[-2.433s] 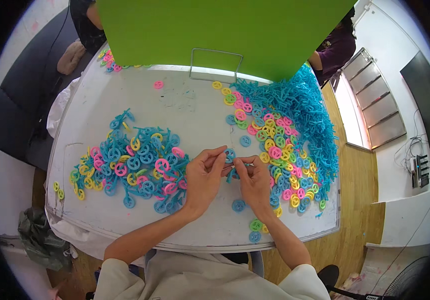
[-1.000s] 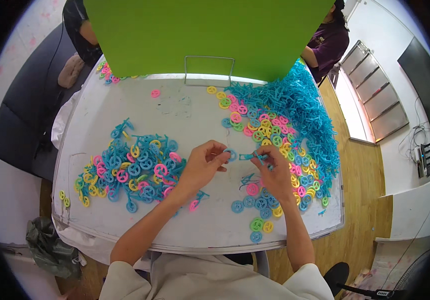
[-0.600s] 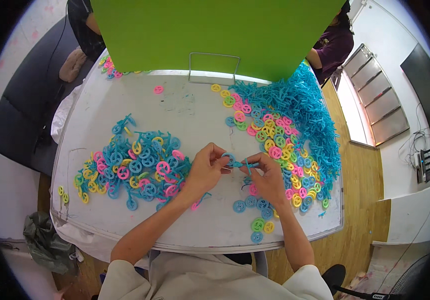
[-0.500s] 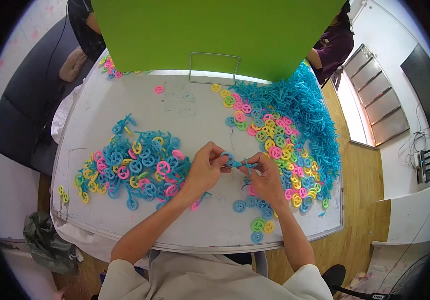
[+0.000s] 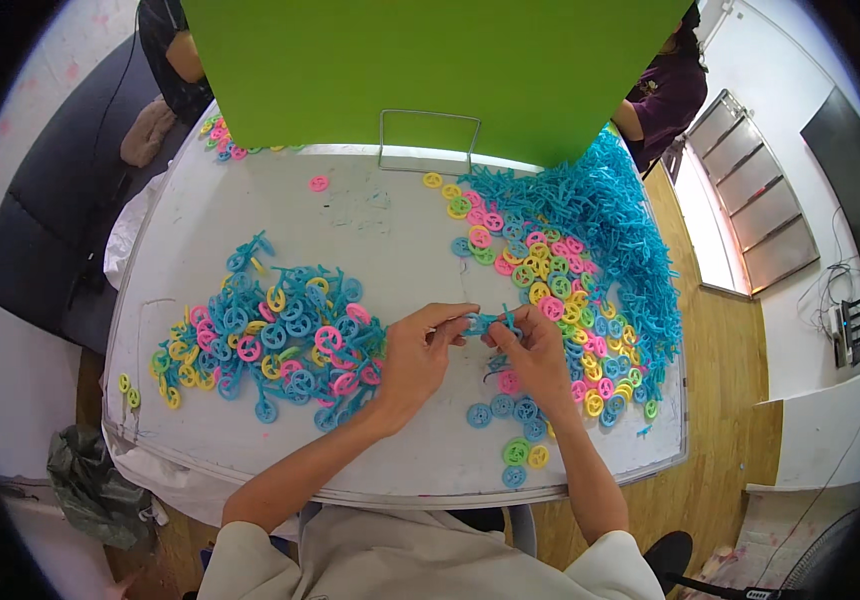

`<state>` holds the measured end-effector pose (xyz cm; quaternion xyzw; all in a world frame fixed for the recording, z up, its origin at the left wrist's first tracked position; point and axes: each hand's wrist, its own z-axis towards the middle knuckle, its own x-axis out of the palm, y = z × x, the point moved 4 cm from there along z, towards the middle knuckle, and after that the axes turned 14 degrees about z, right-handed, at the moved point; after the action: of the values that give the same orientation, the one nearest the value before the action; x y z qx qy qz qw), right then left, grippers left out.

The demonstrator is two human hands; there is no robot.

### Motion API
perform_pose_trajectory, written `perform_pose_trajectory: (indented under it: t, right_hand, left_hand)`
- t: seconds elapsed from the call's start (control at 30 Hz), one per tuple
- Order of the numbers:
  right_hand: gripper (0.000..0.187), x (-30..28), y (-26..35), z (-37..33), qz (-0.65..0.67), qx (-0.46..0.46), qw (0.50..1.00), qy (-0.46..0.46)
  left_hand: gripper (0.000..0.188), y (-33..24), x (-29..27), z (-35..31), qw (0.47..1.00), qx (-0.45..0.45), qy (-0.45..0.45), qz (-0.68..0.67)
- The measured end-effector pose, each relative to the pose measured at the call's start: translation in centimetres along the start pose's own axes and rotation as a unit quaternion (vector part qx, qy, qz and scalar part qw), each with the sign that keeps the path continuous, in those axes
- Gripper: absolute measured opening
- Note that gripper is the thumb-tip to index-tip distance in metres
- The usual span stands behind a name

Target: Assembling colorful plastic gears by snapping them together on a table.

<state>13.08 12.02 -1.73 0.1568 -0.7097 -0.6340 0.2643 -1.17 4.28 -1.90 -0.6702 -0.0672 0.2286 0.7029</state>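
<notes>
Through the head camera I am seeing a dark green bag slumping on the floor at the left; its folds are hiding whatever may be inside. The parts are lying straight on the white table: a mixed pile of coloured wheels and blue stems on the left, loose wheels on the right, and a heap of blue stems beyond them. A green board is covering the far side and partly screening two people, both running off-view. Over the table, between pile and loose wheels, the left hand is pinching a blue wheel, while the right hand is gripping a blue stem against it. The fingers are masking the join, so I am not managing to tell whether the two are fastened.
</notes>
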Motion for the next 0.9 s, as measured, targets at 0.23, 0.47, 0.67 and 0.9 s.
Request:
perform_pose_trajectory:
  t: [0.23, 0.47, 0.67, 0.9]
  right_hand:
    - [0.009, -0.1, 0.0, -0.2, -0.021, -0.002, 1.000, 0.001]
    - [0.017, 0.3, -1.1, -0.8, 0.152, 0.155, 0.976, -0.029]
    - [0.019, 0.4, -1.6, -0.8, 0.143, 0.084, 0.983, -0.074]
    - [0.012, 0.9, 0.5, -0.6, -0.097, -0.088, 0.990, -0.056]
  left_hand:
    - [0.027, -0.2, 0.5, -0.6, 0.996, 0.004, -0.002, 0.091]
    - [0.033, -1.9, 0.2, -1.1, 0.982, 0.095, -0.076, 0.147]
    - [0.038, -2.3, 0.3, -1.3, 0.977, 0.104, -0.079, 0.166]
    - [0.031, -0.8, -0.4, -0.1, 0.992, 0.067, -0.016, 0.106]
